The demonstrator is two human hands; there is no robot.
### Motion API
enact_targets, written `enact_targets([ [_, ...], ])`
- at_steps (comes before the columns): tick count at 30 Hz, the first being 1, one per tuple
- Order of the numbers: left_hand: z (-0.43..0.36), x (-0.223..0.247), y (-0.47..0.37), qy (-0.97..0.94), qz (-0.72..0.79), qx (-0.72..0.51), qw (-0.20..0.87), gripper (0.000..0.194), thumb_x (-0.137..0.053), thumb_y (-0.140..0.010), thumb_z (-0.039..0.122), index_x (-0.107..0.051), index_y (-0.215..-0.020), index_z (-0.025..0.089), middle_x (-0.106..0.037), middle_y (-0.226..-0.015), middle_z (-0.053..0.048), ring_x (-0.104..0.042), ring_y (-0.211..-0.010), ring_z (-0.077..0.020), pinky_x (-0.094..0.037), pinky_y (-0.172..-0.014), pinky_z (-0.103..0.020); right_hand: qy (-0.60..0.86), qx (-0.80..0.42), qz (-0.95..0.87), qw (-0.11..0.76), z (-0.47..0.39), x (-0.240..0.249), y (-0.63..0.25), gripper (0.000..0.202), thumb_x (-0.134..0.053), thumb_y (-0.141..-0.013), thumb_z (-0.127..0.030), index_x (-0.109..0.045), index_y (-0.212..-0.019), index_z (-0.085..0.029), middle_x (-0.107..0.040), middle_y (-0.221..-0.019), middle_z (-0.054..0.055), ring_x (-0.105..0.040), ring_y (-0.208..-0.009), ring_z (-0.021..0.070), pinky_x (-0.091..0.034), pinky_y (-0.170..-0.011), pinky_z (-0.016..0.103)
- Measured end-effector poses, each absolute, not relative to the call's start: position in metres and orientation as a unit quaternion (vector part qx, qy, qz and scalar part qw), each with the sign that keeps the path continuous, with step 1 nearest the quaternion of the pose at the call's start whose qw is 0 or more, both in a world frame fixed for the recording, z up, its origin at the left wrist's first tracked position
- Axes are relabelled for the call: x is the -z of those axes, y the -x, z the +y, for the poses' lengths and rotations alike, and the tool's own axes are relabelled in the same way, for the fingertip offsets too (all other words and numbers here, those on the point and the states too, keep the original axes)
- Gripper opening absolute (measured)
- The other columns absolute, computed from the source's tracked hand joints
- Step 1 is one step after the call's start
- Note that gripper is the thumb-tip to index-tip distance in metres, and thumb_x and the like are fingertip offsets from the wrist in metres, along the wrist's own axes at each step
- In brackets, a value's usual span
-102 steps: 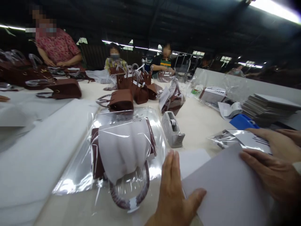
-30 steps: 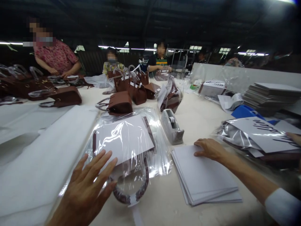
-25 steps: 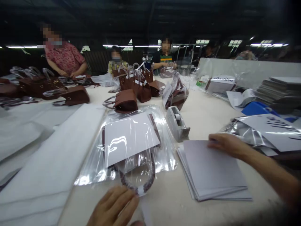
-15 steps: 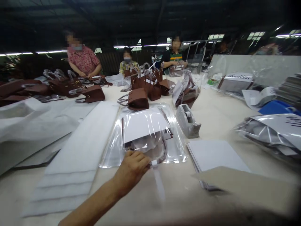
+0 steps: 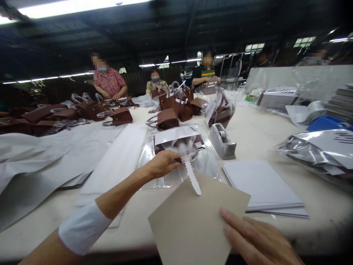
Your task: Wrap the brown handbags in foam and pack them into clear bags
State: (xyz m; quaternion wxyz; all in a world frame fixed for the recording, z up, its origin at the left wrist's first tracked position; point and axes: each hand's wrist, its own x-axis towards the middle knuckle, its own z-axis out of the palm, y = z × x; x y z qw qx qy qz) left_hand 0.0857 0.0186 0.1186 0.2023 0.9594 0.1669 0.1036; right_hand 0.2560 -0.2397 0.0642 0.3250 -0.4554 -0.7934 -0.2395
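Note:
My left hand (image 5: pixel 163 163) is closed around the wrapped handle of a brown handbag (image 5: pixel 199 140). The handbag lies on a clear plastic bag (image 5: pixel 212 162), with a white sheet (image 5: pixel 173 135) across its far side. From the handle a white serrated strip (image 5: pixel 193 178) hangs toward me. At the lower right, my right hand (image 5: pixel 256 237) grips the right edge of a stiff beige card (image 5: pixel 197 217), its thumb underneath and out of sight. The card is tilted in front of the handbag, and its far corner lies under or behind the strip.
Right of the handbag stand a grey tape dispenser (image 5: pixel 223 141) and a stack of white cards (image 5: pixel 263 186). White foam sheets (image 5: pixel 118 154) lie to the left. More brown handbags (image 5: pixel 168 118) fill the table's far side. Several co-workers, one in a pink shirt (image 5: pixel 110 82), stand beyond.
The beige card has come from the right to the middle, and my right hand now shows on it. My left hand has moved slightly farther away with the handle. The view has shifted.

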Motion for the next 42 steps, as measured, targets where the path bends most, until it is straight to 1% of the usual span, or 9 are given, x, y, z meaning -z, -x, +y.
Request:
enact_targets([
  [4,0.019,-0.12,-0.085,-0.96,0.163,-0.103,0.201,0.017,-0.053,-0.082,0.026,-0.065,-0.091,0.018,-0.065,-0.081,-0.001,-0.058,-0.075,-0.0143,-0.043,-0.069,-0.02,0.491,0.245,-0.769,0.327,-0.226,-0.052,-0.269,0.031,-0.041,-0.084,-0.004,-0.057,-0.111,-0.007,-0.054,-0.118,0.019,-0.054,-0.107,0.0221,-0.047,-0.086,0.025],
  [9,0.019,-0.119,-0.087,-0.962,0.157,-0.097,0.201,0.018,-0.053,-0.082,0.026,-0.065,-0.093,0.018,-0.065,-0.083,-0.002,-0.058,-0.076,-0.0148,-0.042,-0.069,-0.021,0.513,0.255,-0.737,0.358,-0.2,-0.025,-0.257,0.039,-0.045,-0.08,0.004,-0.052,-0.117,-0.005,-0.053,-0.118,0.019,-0.054,-0.107,0.0221,-0.045,-0.087,0.029],
  [18,0.024,-0.123,-0.088,-0.963,0.155,-0.078,0.206,0.016,-0.054,-0.081,0.021,-0.064,-0.094,0.018,-0.066,-0.085,-0.002,-0.059,-0.08,-0.0152,-0.042,-0.074,-0.022,0.599,0.351,-0.64,0.33,-0.192,-0.04,-0.268,0.031,-0.061,-0.081,-0.009,-0.058,-0.111,-0.015,-0.064,-0.104,0.005,-0.062,-0.086,0.0107,-0.042,-0.084,0.017],
  [25,0.022,-0.123,-0.093,-0.964,0.149,-0.097,0.196,0.019,-0.052,-0.083,0.024,-0.064,-0.096,0.018,-0.064,-0.08,-0.002,-0.057,-0.073,-0.0139,-0.042,-0.067,-0.021,0.547,0.268,-0.709,0.355,-0.155,-0.01,-0.249,0.037,-0.053,-0.077,0.005,-0.056,-0.112,-0.007,-0.057,-0.115,0.017,-0.058,-0.1,0.0212,-0.047,-0.086,0.027],
  [31,0.023,-0.125,-0.096,-0.952,0.17,-0.136,0.213,0.015,-0.052,-0.083,0.026,-0.064,-0.087,0.018,-0.062,-0.074,0.0,-0.055,-0.069,-0.0125,-0.041,-0.064,-0.02,0.602,0.137,-0.667,0.417,-0.087,0.033,-0.239,0.029,-0.041,-0.085,-0.005,-0.059,-0.107,-0.011,-0.059,-0.111,0.014,-0.059,-0.097,0.0206,-0.052,-0.08,0.03],
  [35,0.025,-0.127,-0.095,-0.945,0.178,-0.161,0.224,0.015,-0.051,-0.084,0.025,-0.063,-0.086,0.018,-0.062,-0.075,0.0,-0.055,-0.07,-0.0123,-0.041,-0.065,-0.021,0.641,0.135,-0.616,0.437,-0.104,0.042,-0.239,0.027,-0.043,-0.086,-0.012,-0.056,-0.11,-0.015,-0.058,-0.112,0.013,-0.055,-0.104,0.0231,-0.05,-0.085,0.037],
  [38,0.029,-0.127,-0.093,-0.938,0.183,-0.171,0.24,0.016,-0.051,-0.084,0.026,-0.063,-0.09,0.018,-0.063,-0.078,0.0,-0.056,-0.072,-0.0124,-0.042,-0.065,-0.021,0.748,-0.032,-0.403,0.527,-0.137,0.035,-0.231,0.029,-0.055,-0.082,-0.039,-0.055,-0.098,-0.015,-0.063,-0.087,0.01,-0.062,-0.071,0.0204,-0.052,-0.056,0.029],
  [40,0.031,-0.127,-0.093,-0.937,0.187,-0.173,0.237,0.016,-0.051,-0.085,0.026,-0.063,-0.091,0.019,-0.063,-0.079,0.0,-0.056,-0.072,-0.0123,-0.043,-0.065,-0.021,0.741,-0.268,-0.213,0.578,-0.142,0.03,-0.223,0.046,-0.057,-0.075,-0.055,-0.049,-0.097,-0.016,-0.063,-0.075,0.006,-0.056,-0.048,0.0148,-0.036,-0.033,0.02],
  [42,0.031,-0.127,-0.093,-0.939,0.196,-0.177,0.221,0.016,-0.05,-0.085,0.027,-0.063,-0.09,0.019,-0.063,-0.079,-0.001,-0.056,-0.072,-0.0125,-0.043,-0.066,-0.022,0.662,-0.441,-0.108,0.597,-0.129,0.025,-0.215,0.052,-0.058,-0.071,-0.059,-0.045,-0.1,-0.016,-0.063,-0.078,0.008,-0.054,-0.045,0.0131,-0.024,-0.03,0.015],
])
